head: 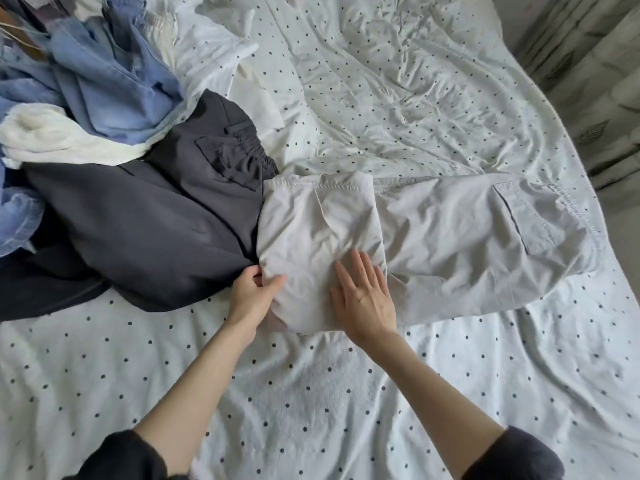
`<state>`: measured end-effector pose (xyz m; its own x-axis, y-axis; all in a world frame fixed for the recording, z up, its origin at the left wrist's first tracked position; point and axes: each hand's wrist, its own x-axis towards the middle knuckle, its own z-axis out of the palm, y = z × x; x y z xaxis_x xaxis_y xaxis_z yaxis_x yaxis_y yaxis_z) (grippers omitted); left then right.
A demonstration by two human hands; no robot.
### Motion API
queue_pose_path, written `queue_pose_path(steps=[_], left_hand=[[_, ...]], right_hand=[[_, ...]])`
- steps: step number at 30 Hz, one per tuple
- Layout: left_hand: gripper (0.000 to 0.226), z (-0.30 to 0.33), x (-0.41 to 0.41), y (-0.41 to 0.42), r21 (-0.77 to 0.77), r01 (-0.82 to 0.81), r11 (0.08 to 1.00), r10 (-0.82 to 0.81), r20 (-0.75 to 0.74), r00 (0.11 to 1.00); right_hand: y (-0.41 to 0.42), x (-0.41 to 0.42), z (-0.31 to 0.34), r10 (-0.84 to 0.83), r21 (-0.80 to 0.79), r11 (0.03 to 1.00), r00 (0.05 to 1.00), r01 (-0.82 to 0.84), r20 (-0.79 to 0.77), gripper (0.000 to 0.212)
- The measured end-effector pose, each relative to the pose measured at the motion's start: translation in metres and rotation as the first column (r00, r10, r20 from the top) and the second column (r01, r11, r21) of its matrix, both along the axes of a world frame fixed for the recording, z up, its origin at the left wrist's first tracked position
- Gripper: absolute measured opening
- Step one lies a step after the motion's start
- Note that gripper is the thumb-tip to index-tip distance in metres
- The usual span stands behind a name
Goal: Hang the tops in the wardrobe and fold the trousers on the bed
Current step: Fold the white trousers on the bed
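Head view: the beige trousers lie on the bed, long axis left to right, 1 end already folded over at the left. The left hand pinches that folded edge; the right hand presses flat on the fold — the unfolded length runs off to the right. Dark grey trousers touch the folded end, beside a pile of clothes.

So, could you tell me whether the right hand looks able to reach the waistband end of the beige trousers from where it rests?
Probably yes: right hand lies flat on the beige trousers, nothing covering them towards that end.
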<state>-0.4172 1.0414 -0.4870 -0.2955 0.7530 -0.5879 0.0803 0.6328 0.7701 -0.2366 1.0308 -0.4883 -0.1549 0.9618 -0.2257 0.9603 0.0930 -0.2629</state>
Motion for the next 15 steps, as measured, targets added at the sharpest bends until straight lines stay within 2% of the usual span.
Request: queue_pose_path(steps=[2,4,6,8,10,15], left_hand=[[0.022,0.009,0.001,0.002,-0.021,-0.038,0.999,0.039,0.064,0.997],[0.027,0.022,0.002,0.0,0.026,-0.044,0.999,0.042,0.091,0.995],[0.034,0.038,0.007,0.0,0.117,-0.039,0.992,0.032,0.063,0.998],[0.036,0.058,0.016,0.004,0.188,-0.032,0.982,0.022,0.053,0.998],[0.034,0.077,0.028,0.012,0.241,0.002,0.971,-0.016,0.057,0.998],[0.031,0.11,0.101,0.037,0.366,0.185,0.912,-0.166,-0.084,0.983]], right_hand=[[0.002,0.001,0.006,-0.039,-0.045,0.998,0.999,0.037,-0.037,0.048],[0.003,0.004,0.013,-0.033,-0.098,0.995,0.993,0.022,-0.111,0.046],[0.007,0.009,0.02,-0.087,-0.132,0.99,0.962,0.054,-0.26,0.042],[0.012,0.02,0.031,-0.221,-0.203,0.968,0.886,0.148,-0.407,0.038],[0.018,0.034,0.042,-0.394,-0.342,0.909,0.755,0.238,-0.523,0.037],[0.024,0.102,0.066,-0.668,-0.587,0.743,0.306,0.321,-0.678,0.041]])
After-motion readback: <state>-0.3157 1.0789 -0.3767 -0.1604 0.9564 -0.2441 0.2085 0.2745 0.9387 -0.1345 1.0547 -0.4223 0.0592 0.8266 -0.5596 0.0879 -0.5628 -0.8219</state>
